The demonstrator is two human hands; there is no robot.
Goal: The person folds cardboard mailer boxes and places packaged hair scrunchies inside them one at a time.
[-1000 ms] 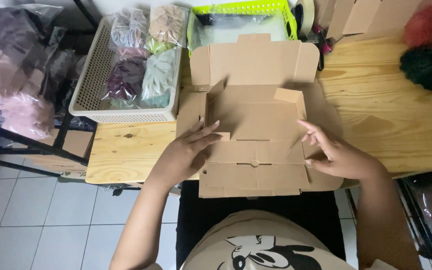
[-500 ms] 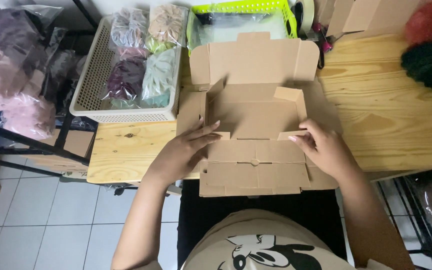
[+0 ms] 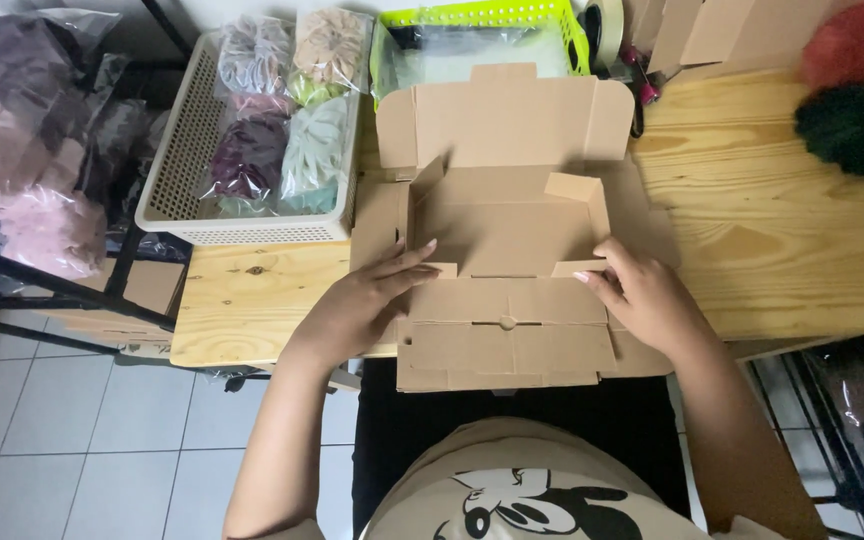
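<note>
- Head view: a flat-cut brown cardboard box [image 3: 505, 215], partly folded, lies on the wooden table [image 3: 782, 250], its near flap overhanging the table's front edge.
- Left hand [image 3: 362, 305] rests spread on the box's left side, fingers [image 3: 414, 262] released and pressing the small left tab; they grasp nothing.
- Right hand [image 3: 647, 300] sits at the box's right side, fingers [image 3: 592, 280] pinching the right tab.
- Left of the box stands a beige basket [image 3: 177, 185] of bagged scrunchies; behind the box, a lime-green basket [image 3: 479, 15].
</note>
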